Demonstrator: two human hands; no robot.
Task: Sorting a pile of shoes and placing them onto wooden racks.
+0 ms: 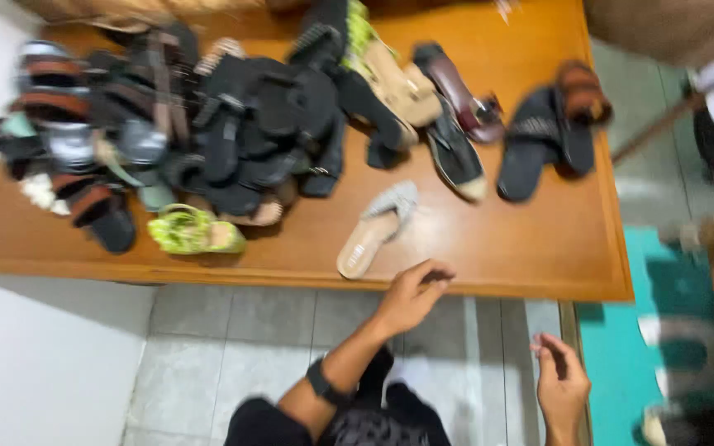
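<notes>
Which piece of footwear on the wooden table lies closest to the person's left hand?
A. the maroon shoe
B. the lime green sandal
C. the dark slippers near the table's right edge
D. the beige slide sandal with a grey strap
D: the left hand is at the table's front edge, empty, and the beige slide sandal lies just beyond it; the other footwear lies farther away.

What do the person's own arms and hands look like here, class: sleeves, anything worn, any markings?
Both forearms are bare, with no sleeves showing. The left hand has a dark band, like a watch or fitness strap, around its wrist. The right hand wears nothing visible. No gloves or rings can be made out; the picture is somewhat blurred.
</notes>
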